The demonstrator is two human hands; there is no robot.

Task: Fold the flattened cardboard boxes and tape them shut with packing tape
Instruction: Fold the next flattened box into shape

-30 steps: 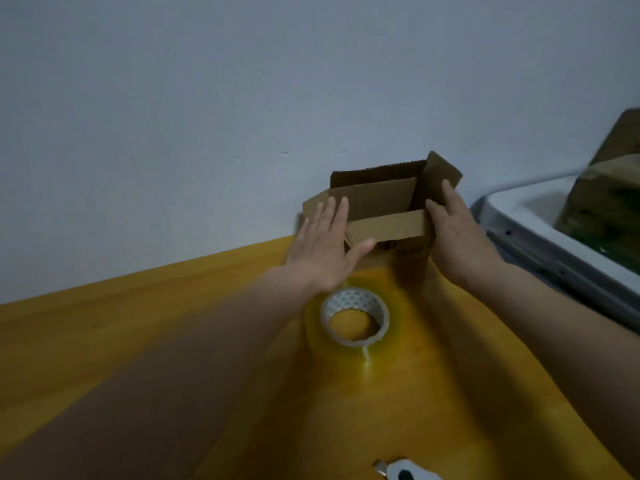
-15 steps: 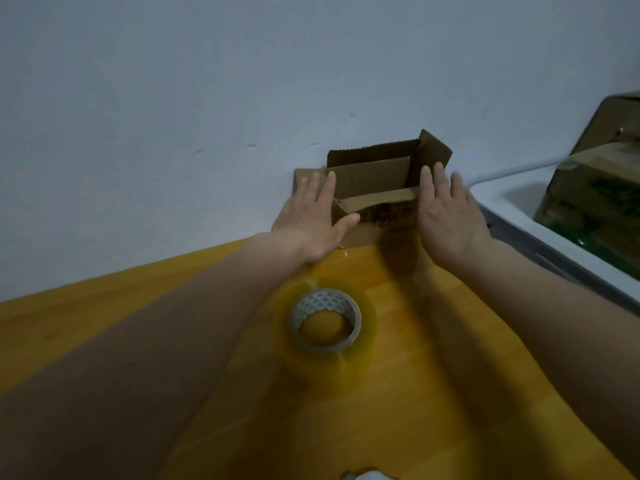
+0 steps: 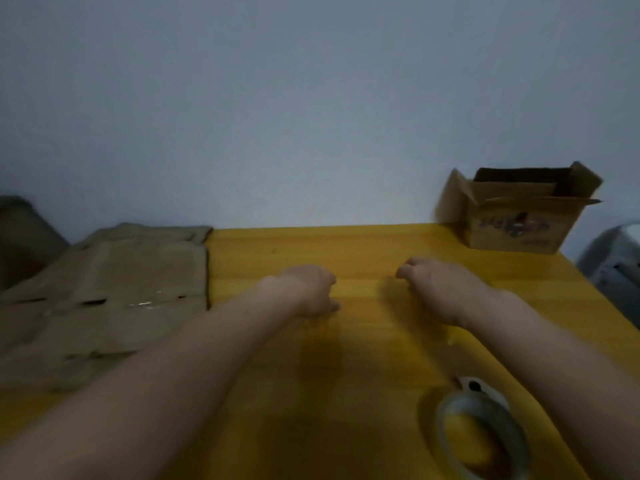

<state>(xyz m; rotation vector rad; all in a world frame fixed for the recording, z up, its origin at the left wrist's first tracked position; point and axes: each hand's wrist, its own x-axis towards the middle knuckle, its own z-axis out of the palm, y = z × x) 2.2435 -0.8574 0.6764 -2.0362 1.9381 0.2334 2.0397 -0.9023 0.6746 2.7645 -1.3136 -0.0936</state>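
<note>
The stack of flattened boxes (image 3: 104, 299) lies at the left side of the yellow surface (image 3: 363, 251), its right edge running from the near side toward the wall, its long axis roughly along that same line. One box (image 3: 516, 213) already stands upright in the far right corner against the wall, its top flaps open and untaped. The roll of tape (image 3: 481, 441) lies flat at the near right, just under the right forearm, with a small pale object (image 3: 467, 384), too blurred to name, touching its far side. Between stack and standing box, the two hands are over bare surface: the left hand (image 3: 308, 289) with fingers curled under and holding nothing, the right hand (image 3: 436, 285) likewise loosely curled and empty; whether they rest on the surface or float just above it cannot be told. The flattened stack lies to the left of both hands, and the left hand is clearly the nearer, close to the stack's right edge, while the right hand is well apart from it. Judging from this, the next flat box is best drawn off with the left hand leading, reaching sideways rather than forward.
</note>
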